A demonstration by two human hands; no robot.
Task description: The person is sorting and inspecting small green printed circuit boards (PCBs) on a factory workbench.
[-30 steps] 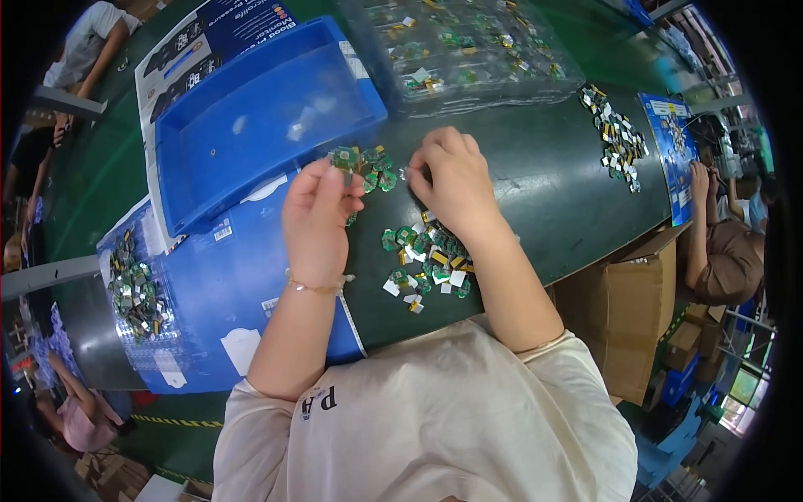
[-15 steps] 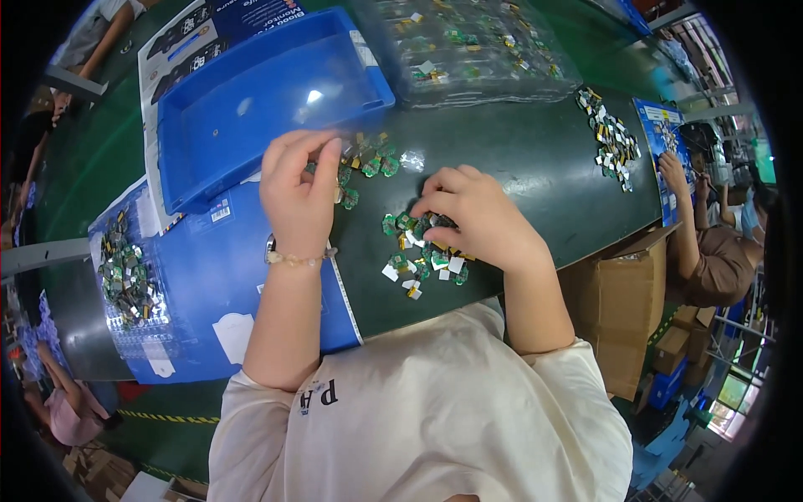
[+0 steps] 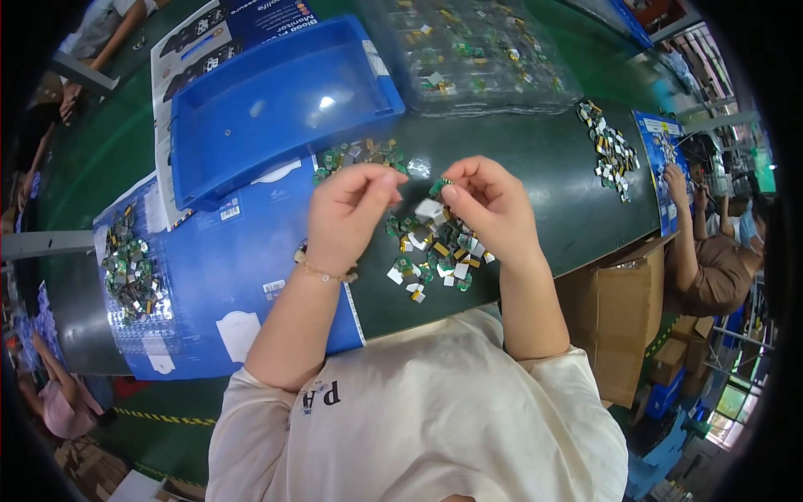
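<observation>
My right hand (image 3: 493,209) pinches a small green circuit board (image 3: 438,186) between thumb and fingertips. A white square piece (image 3: 429,209) hangs just below that board; whether it is joined to it I cannot tell. Facing it, my left hand (image 3: 350,219) has thumb and fingertips pressed together, and anything between them is too small to make out. Under my right hand lies a loose pile of small green boards with white and gold parts (image 3: 435,261). Beyond my left hand is a second cluster of green boards (image 3: 360,154), partly hidden by the hand.
An open blue bin (image 3: 284,100) stands at the far left, beside stacked clear trays (image 3: 477,58) holding boards. More boards lie at the left (image 3: 134,268) and far right (image 3: 611,155). A cardboard box (image 3: 615,326) adjoins the table's right edge. A co-worker (image 3: 715,251) sits beyond it.
My right hand has risen from the near pile with a small circuit board in its fingers. My left hand has moved right and nearer, away from the far cluster, toward my right hand.
</observation>
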